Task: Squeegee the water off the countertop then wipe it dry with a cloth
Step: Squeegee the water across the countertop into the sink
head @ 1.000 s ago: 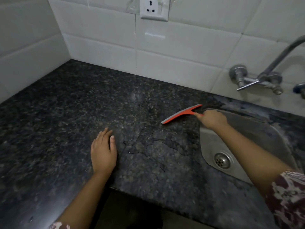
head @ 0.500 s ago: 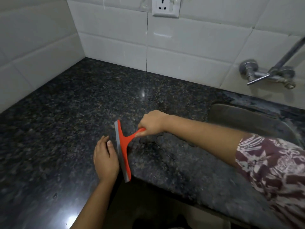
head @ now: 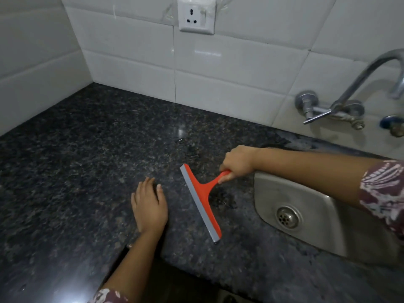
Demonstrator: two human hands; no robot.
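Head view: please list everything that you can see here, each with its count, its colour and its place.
squeegee: one, orange with grey blade, on the countertop left of the sink
countertop: one, dark speckled stone, fills the lower picture
sink: one, steel, set into the countertop at right
drain: one, steel, in the sink bottom
tap: one, chrome, on the wall above the sink
valve: one, blue, at the right edge
socket: one, white, top centre of the wall
tiles: many, white, on both walls
sleeves: two, maroon and white pattern
left hand: flat on the countertop
right hand: grips the squeegee handle
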